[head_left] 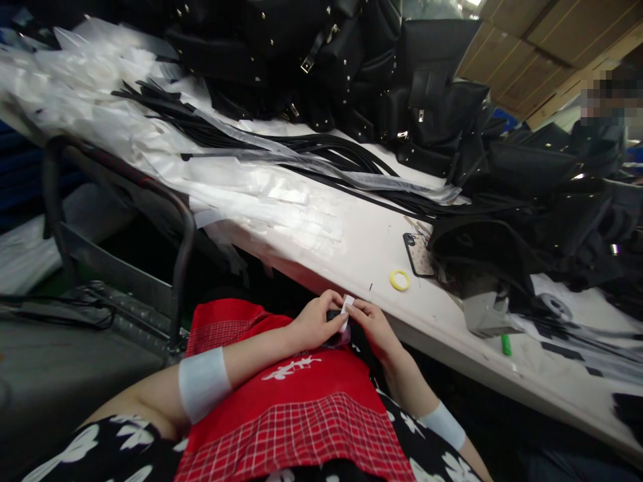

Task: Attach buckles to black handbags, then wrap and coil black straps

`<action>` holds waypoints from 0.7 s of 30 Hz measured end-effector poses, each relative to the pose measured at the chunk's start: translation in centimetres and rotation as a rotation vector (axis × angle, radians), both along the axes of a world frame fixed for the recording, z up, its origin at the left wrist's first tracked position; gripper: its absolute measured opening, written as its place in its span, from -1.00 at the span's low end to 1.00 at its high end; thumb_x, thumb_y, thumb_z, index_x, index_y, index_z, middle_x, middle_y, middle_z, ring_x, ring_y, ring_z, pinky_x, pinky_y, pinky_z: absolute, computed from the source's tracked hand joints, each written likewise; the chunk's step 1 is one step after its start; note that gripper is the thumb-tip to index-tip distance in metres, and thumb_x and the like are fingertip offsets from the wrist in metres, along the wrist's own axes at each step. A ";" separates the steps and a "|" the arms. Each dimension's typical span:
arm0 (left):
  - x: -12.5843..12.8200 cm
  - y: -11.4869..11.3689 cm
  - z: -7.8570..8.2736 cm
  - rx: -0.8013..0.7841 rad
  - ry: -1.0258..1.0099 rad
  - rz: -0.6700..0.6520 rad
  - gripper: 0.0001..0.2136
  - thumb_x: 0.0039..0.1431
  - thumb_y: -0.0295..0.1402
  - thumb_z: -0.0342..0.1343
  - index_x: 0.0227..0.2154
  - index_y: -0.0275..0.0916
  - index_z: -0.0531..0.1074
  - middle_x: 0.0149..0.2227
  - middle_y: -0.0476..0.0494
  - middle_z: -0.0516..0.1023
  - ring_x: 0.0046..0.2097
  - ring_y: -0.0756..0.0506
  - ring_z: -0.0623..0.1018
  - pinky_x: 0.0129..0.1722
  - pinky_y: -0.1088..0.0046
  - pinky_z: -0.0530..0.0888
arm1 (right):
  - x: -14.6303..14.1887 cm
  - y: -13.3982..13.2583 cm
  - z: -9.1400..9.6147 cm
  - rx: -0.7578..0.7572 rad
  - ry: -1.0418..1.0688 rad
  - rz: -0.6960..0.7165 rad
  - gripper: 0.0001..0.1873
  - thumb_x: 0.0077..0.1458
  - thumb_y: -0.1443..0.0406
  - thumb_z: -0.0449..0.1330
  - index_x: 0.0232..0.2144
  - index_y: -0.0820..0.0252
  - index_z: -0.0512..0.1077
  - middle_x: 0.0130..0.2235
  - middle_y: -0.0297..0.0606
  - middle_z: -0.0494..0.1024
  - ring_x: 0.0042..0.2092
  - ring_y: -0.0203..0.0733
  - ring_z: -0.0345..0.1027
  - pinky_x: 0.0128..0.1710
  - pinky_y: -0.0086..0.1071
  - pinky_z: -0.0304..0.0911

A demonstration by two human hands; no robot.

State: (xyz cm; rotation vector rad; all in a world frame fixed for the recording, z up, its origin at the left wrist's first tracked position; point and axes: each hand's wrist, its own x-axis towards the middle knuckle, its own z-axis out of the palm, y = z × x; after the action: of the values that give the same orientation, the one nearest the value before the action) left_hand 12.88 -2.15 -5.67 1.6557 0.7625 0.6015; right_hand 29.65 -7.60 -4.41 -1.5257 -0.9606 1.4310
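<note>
Over my lap, close to the table's front edge, both hands meet at a small white tag or slip (346,306). My left hand (321,318) pinches it from the left between thumb and fingers. From the right, the fingertips of my right hand (370,323) grip the same white piece. A small dark object (335,328) shows just under the fingers; its kind is too blurred to tell. On the table beyond my right hand lie a yellow ring (400,280), like a tape roll, and a phone in a patterned case (420,254).
Black bags (321,73) with metal buckles are piled along the table's (301,268) far side. Black straps (321,150) and white plastic packaging (100,87) cover its left and middle. A metal chair (120,261) stands at left. Cardboard boxes (532,53) are stacked behind. Another person is partly visible at far right.
</note>
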 end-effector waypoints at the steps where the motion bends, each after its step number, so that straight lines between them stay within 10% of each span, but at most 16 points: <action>1: 0.0 0.0 0.0 -0.009 -0.003 0.004 -0.79 0.22 -0.23 0.08 -0.19 -0.23 0.29 -0.36 -0.07 0.61 -0.29 -0.09 0.59 -0.22 0.41 0.45 | 0.1 0.0 0.2 0.002 -0.006 0.002 -0.64 -0.03 0.02 0.32 -0.38 0.22 0.55 -0.36 -0.26 0.58 -0.26 -0.15 0.42 -0.14 -0.29 0.28; 11: -0.2 0.1 0.3 0.025 0.095 -0.169 -0.72 0.23 -0.15 0.07 -0.15 -0.22 0.25 -0.37 -0.06 0.59 -0.30 -0.10 0.56 -0.26 0.40 0.42 | 2.8 1.8 1.2 -0.101 -0.103 0.231 -0.67 -0.22 0.10 0.43 -0.52 0.26 0.55 -0.48 -0.27 0.59 -0.43 -0.24 0.40 -0.31 -0.34 0.27; 21: 0.3 1.0 0.4 0.215 0.343 -0.391 -0.68 0.17 -0.09 0.10 -0.21 -0.26 0.47 -0.21 -0.24 0.54 -0.21 -0.20 0.54 -0.21 0.37 0.41 | 3.8 2.1 1.7 0.123 -0.410 0.473 -0.78 0.04 0.15 0.27 -0.43 0.19 0.58 -0.37 -0.25 0.60 -0.31 -0.17 0.45 -0.25 -0.32 0.32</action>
State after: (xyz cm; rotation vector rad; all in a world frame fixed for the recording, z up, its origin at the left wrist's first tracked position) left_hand 13.16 -1.16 -5.25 2.0720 0.6037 0.1244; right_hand 33.47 -5.53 -2.68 -1.5977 -1.7167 1.3552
